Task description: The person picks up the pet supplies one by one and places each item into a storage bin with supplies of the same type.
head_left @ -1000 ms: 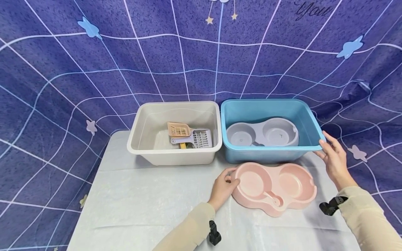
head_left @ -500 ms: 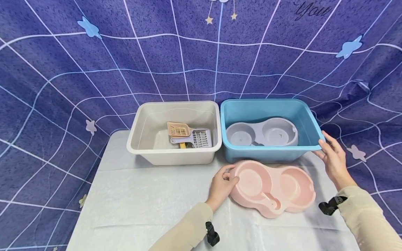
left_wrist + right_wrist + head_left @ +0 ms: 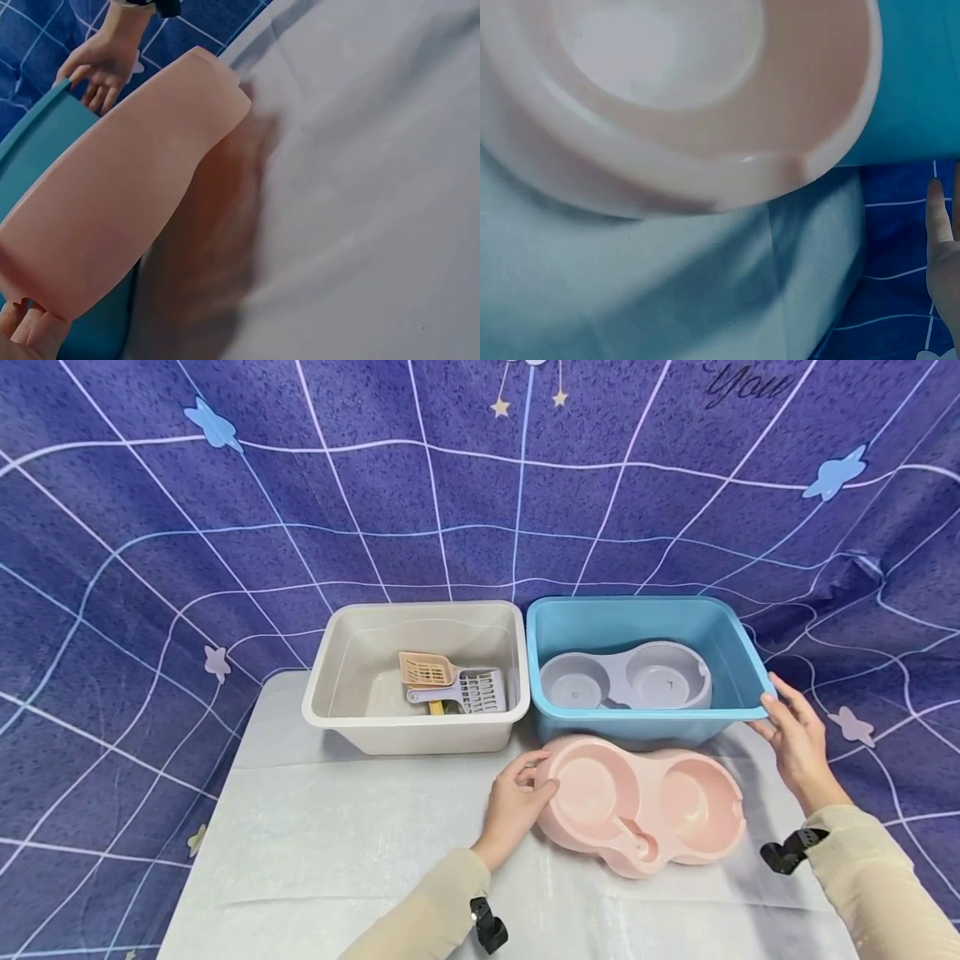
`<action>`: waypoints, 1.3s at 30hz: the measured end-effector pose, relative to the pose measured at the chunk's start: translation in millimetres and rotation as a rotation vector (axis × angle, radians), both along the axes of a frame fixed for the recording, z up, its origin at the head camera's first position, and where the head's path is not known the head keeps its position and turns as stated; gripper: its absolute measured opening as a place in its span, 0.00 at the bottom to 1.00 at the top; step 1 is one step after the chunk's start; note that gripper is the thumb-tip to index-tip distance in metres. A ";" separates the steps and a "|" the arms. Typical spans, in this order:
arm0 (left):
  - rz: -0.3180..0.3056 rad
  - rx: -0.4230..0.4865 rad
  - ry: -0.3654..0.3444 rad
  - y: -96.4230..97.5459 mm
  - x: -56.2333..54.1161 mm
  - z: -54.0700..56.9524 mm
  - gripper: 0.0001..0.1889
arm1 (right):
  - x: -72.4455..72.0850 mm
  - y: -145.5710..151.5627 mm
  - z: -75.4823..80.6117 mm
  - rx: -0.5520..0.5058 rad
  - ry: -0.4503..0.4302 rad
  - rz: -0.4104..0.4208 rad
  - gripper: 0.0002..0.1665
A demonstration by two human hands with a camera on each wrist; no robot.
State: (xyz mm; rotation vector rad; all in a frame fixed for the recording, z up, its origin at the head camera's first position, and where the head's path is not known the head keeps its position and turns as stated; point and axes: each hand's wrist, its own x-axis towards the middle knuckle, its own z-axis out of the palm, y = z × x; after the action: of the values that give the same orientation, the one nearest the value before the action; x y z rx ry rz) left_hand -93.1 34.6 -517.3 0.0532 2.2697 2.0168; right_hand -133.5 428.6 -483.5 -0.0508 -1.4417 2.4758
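Note:
My left hand (image 3: pixel 512 810) pinches the left end of a pink double pet bowl (image 3: pixel 648 781), thumb on its rim. The bowl is raised off the table and slightly tilted; its underside and a shadow below show in the left wrist view. My right hand (image 3: pixel 804 752) holds the front right corner of a blue plastic tub (image 3: pixel 622 727). Inside that tub lies a grey double pet bowl (image 3: pixel 618 672). In the right wrist view the pink bowl's right end (image 3: pixel 817 112) fills the upper part, beside the tub; only part of my right hand (image 3: pixel 946 277) shows.
A beige tub (image 3: pixel 420 735) stands left of the blue one. It holds an orange litter scoop (image 3: pixel 427 670), a light purple litter scoop (image 3: pixel 480 692) and something yellow partly hidden beneath. A purple star-patterned curtain (image 3: pixel 480 485) hangs behind the white-covered table (image 3: pixel 337 843).
My left hand has lifted the pink double pet bowl off the table and brought it a little to the left and towards the blue tub. The right hand has stayed at the tub's corner.

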 end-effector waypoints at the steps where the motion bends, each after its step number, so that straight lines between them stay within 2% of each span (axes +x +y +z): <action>1: 0.004 -0.001 0.000 -1.5 -0.1 1.8 0.20 | 0.0 0.0 0.1 0.001 -0.002 -0.001 0.23; 7: 0.019 0.015 -0.014 -8.7 1.1 11.8 0.20 | 0.1 -0.2 0.8 0.036 -0.014 -0.011 0.23; 9: 0.018 0.025 -0.021 -11.1 3.4 19.0 0.21 | 0.4 -0.2 1.0 0.038 -0.015 -0.012 0.23; 17: 0.021 0.063 -0.022 -23.4 4.5 21.8 0.22 | 0.6 0.7 1.0 0.034 -0.013 -0.007 0.24; 27: 0.033 0.089 -0.037 -35.2 5.3 43.2 0.23 | -0.9 1.5 -0.1 0.045 -0.023 -0.008 0.25; 34: 0.027 0.134 -0.001 -43.5 8.4 45.1 0.23 | -0.7 2.0 0.5 0.062 -0.029 0.000 0.25; 39: 0.013 0.151 -0.006 -49.2 11.0 47.4 0.22 | 0.1 2.7 1.5 0.072 -0.031 0.023 0.26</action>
State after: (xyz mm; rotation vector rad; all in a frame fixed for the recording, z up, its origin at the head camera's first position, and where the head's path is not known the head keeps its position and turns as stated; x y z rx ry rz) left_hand -82.1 -14.6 -469.9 0.0443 2.1153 2.1885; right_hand -133.4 431.3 -482.0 -0.0583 -1.5506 2.4496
